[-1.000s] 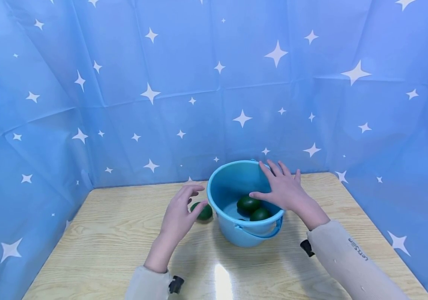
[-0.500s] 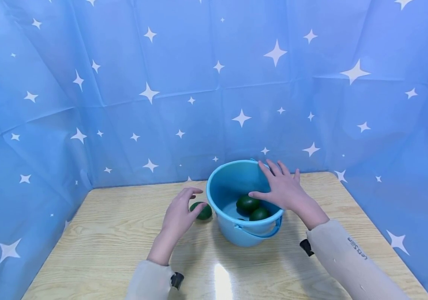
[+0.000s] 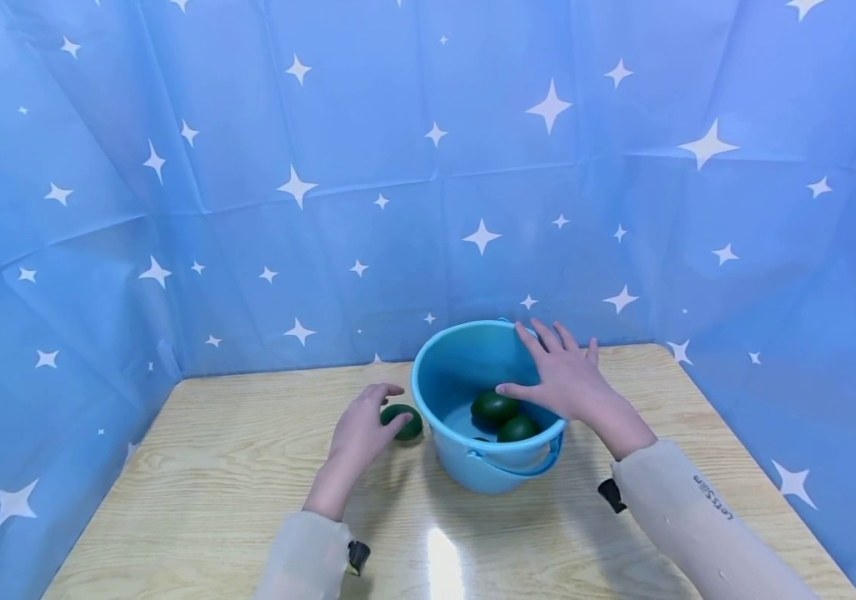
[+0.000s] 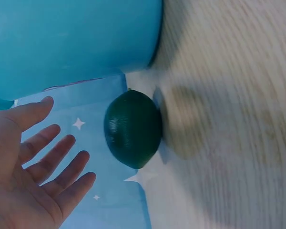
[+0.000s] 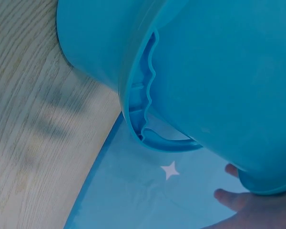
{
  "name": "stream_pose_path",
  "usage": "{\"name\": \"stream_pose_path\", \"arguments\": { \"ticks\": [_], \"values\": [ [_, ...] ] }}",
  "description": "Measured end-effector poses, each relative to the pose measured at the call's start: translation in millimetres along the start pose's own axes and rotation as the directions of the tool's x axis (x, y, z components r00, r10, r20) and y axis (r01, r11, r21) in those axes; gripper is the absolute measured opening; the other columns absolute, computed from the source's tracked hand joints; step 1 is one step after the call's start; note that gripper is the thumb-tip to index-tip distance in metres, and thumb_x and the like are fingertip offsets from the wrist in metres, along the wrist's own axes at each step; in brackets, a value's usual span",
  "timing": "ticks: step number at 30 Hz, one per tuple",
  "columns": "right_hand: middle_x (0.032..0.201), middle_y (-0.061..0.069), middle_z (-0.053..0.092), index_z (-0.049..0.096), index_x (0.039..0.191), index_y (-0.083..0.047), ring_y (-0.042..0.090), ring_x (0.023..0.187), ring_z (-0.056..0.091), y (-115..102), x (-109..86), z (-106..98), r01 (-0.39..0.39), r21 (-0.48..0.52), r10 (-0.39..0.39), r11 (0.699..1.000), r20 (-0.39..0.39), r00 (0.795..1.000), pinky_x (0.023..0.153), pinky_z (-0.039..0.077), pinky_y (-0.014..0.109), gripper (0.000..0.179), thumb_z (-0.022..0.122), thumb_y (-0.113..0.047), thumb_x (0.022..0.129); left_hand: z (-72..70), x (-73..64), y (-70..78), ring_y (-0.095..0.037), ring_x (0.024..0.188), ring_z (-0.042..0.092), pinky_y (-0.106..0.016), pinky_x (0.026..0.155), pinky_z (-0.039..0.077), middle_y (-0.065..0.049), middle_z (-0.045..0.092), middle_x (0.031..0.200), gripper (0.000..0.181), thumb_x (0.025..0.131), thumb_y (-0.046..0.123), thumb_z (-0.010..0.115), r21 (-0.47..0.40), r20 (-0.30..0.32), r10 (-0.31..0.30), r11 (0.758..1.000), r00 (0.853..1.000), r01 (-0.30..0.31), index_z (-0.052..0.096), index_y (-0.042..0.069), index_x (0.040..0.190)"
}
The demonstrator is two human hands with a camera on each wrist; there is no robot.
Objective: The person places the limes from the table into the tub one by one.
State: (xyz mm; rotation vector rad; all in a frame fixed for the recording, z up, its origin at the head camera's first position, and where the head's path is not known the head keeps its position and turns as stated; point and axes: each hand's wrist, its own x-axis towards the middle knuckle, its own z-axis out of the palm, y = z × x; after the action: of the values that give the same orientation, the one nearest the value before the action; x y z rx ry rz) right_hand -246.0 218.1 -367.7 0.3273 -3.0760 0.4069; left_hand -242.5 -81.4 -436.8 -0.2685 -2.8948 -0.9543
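Note:
A dark green lime (image 3: 409, 423) lies on the table just left of a light blue bucket (image 3: 473, 468). My left hand (image 3: 357, 428) is beside this lime with fingers spread and bent a little. In the left wrist view there is a gap between the fingers and the lime (image 4: 133, 130). My right hand (image 3: 570, 380) rests across the bucket's right rim, fingers spread, its thumb over the opening. More limes (image 3: 495, 407) lie inside on the bottom, one of them mostly hidden by the near rim. From the right wrist, the bucket wall (image 5: 229, 86) hides most of the right hand.
The bucket's handle (image 3: 521, 473) hangs down on the near side. A wooden table (image 3: 232, 483) carries everything, and a blue curtain (image 3: 367, 125) with white stars encloses its back and sides. Bright glare (image 3: 444, 562) shows on the wood in front of the bucket.
My left hand has come down a little and closer to the lime outside the bucket. The right hand and the bucket stay where they were.

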Motion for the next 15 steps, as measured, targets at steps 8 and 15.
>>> {"name": "stream_pose_path", "arguments": {
  "ticks": [8, 15],
  "values": [
    [0.165, 0.022, 0.017, 0.018, 0.16, -0.012, 0.054, 0.149, 0.01, -1, 0.2, 0, -0.001, 0.002, 0.001, 1.0, 0.001, 1.0, 0.108, 0.006, 0.085, 0.102, 0.064, -0.066, 0.086, 12.1, 3.9, -9.0, -0.036, 0.132, 0.053, -0.055, 0.105, 0.049, -0.012, 0.057, 0.141, 0.045, 0.092, 0.029, 0.073, 0.021, 0.034, -0.019, 1.0, 0.999, 0.018, 0.062, 0.014, 0.132],
    [0.165, 0.022, 0.017, 0.018, 0.16, -0.012, 0.053, 0.149, 0.011, 0, 0.7, 1, -0.001, -0.012, 0.001, 1.0, -0.002, 1.0, 0.108, 0.006, 0.085, 0.103, 0.063, -0.067, 0.086, 27.2, 4.6, -17.3, -0.036, 0.131, 0.053, -0.056, 0.106, 0.048, -0.013, 0.057, 0.141, 0.041, 0.093, 0.023, 0.072, 0.016, 0.067, -0.04, 0.999, 0.997, 0.039, 0.063, 0.014, 0.131]
  ]
}}
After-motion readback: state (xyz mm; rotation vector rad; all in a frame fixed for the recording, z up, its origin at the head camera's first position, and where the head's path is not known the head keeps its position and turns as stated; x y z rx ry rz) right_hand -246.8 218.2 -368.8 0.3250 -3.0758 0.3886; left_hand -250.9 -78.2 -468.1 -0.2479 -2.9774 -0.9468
